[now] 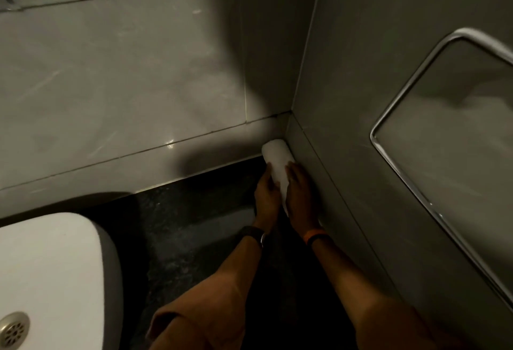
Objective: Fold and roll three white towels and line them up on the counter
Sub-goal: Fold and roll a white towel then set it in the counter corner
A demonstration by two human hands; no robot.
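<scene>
The rolled white towel [277, 166] lies on the dark counter [194, 224], its far end tucked into the wall corner [288, 116]; its near end is hidden between the hands. The left hand [266, 197] and right hand [301, 197] press its sides, fingers curved (grip depth unclear). Open counter stretches left toward the basin [52, 266].
</scene>
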